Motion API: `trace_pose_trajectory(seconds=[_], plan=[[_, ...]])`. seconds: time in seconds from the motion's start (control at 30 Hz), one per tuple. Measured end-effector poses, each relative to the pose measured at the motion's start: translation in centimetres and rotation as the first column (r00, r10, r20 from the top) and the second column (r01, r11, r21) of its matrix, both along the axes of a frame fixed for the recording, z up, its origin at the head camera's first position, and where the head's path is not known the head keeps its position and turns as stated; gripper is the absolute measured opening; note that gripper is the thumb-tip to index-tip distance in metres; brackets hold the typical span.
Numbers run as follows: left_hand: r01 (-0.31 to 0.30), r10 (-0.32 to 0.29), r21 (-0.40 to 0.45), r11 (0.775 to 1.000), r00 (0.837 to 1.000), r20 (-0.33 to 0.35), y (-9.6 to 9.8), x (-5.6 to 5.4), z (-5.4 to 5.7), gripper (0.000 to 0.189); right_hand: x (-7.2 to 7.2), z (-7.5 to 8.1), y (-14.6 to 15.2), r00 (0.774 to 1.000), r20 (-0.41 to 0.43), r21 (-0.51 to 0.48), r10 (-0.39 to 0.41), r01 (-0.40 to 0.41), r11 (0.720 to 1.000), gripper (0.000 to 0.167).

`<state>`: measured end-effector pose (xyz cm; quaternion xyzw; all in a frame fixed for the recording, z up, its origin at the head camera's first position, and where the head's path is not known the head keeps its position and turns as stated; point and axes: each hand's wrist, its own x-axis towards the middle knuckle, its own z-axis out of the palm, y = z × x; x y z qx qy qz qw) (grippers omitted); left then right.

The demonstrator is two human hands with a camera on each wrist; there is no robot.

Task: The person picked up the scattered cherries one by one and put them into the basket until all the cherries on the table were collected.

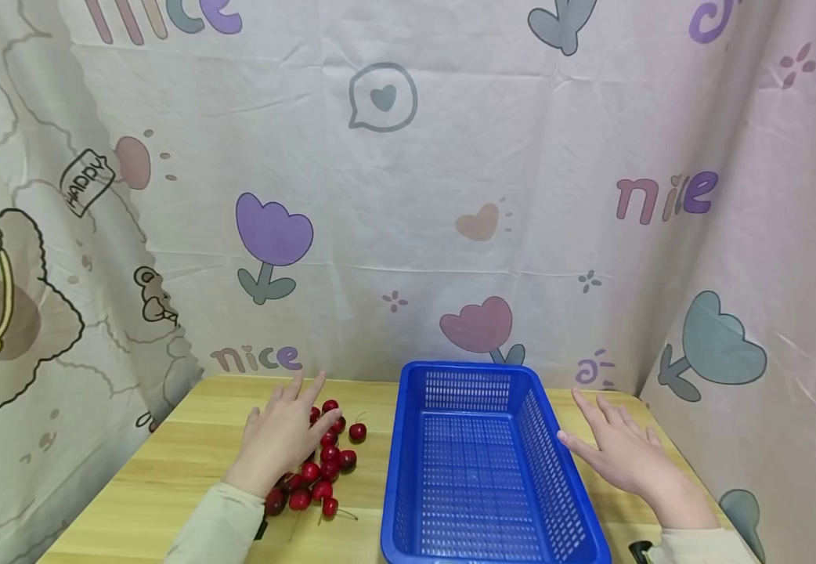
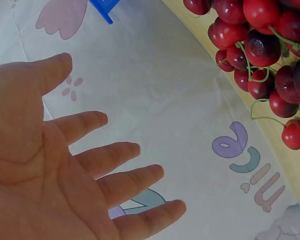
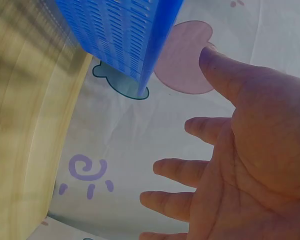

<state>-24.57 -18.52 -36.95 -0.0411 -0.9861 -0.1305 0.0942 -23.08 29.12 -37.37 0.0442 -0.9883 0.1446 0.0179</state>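
Observation:
My left hand [image 1: 277, 439] hovers over a pile of dark red cherries [image 1: 329, 454], its fingers straight and spread. Part of the pile is hidden under it in the head view. The left wrist view shows the bare palm [image 2: 35, 165], with the cherries [image 2: 260, 47] and their green stems off to the upper right. My right hand [image 1: 622, 450] is held with spread fingers just right of a blue plastic basket [image 1: 478, 486]. Nothing is in that hand, and the basket's slotted side wall [image 3: 122, 35] appears beyond the thumb in the right wrist view.
The pale wooden table [image 1: 161, 462] carries the cherries at left and the basket right of centre. One cherry [image 1: 357, 432] with a stem lies a little apart from the pile. Printed cloth [image 1: 380, 196] hangs behind and along both sides of the table.

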Motion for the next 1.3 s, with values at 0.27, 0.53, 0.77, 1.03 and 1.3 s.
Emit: trace_pose_trajectory(seconds=[0.27, 0.53, 0.77, 1.03, 1.3], plan=[[0.021, -0.021, -0.013, 1.0, 0.999, -0.049, -0.1, -0.2, 0.0, 0.075, 0.0, -0.1, 0.0, 1.0, -0.001, -0.002, 0.022, -0.022, 1.0, 0.089], [0.042, -0.042, 0.006, 0.999, 0.997, -0.064, -0.1, -0.4, 0.2, 0.071, 0.1, -0.6, 0.7, 0.995, -0.008, -0.117, 0.102, -0.103, 0.988, 0.086], [0.04, -0.038, 0.043, 0.998, 0.998, -0.048, -0.4, -0.5, 0.2, 0.065, 0.3, -1.4, 1.2, 0.99, -0.012, -0.23, 0.142, -0.141, 0.963, 0.082], [0.056, -0.053, 0.073, 0.996, 0.998, -0.031, -1.4, -0.2, 0.0, 0.062, 1.0, -2.5, 1.4, 0.988, 0.003, -0.333, 0.155, -0.145, 0.932, 0.079], [0.064, -0.061, 0.083, 0.995, 0.998, -0.029, -2.3, 0.1, -0.6, 0.054, 1.0, -3.4, 1.7, 0.988, 0.073, -0.376, 0.138, -0.101, 0.921, 0.08]])
